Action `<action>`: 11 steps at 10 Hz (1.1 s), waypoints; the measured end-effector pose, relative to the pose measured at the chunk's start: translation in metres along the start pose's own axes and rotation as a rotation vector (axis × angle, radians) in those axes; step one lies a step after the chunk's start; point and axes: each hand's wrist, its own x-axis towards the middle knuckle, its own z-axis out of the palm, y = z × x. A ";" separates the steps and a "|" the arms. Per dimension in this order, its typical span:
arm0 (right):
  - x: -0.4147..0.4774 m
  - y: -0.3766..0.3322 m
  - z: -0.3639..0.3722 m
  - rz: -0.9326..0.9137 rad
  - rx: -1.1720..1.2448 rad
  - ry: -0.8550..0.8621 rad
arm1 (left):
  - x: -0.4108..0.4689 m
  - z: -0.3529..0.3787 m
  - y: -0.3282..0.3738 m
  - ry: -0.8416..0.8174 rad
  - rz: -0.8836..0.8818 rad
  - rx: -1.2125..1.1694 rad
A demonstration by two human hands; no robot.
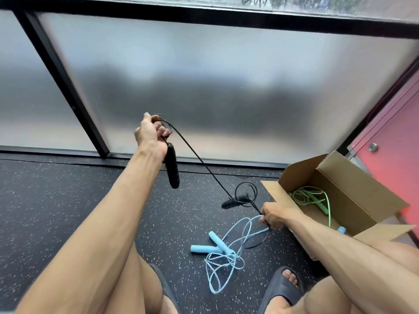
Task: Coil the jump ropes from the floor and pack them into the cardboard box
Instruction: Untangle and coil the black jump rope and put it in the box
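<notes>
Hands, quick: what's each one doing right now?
Left hand: closed, gripping the black jump rope.
Right hand: closed, pinching the same rope's cord farther along.

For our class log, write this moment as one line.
left hand grips black jump rope | right hand pinches its cord | light-blue jump rope on floor | green jump rope in brown cardboard box

1 rope [305, 196] in box [362, 196] (far right)

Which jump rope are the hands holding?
The black jump rope: the left hand and right hand both grip it. The light blue jump rope lies loose on the floor, and the green jump rope sits in the cardboard box.
</notes>
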 end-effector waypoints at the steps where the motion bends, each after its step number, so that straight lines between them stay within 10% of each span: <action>1: 0.000 0.024 0.002 0.094 0.064 -0.041 | 0.010 -0.009 0.021 0.017 0.054 -0.062; 4: -0.018 -0.009 -0.017 0.013 0.074 0.040 | 0.003 -0.005 0.006 -0.068 0.054 0.280; 11: -0.031 -0.138 -0.039 -0.462 0.610 0.309 | -0.035 0.019 -0.012 -0.659 -0.255 0.173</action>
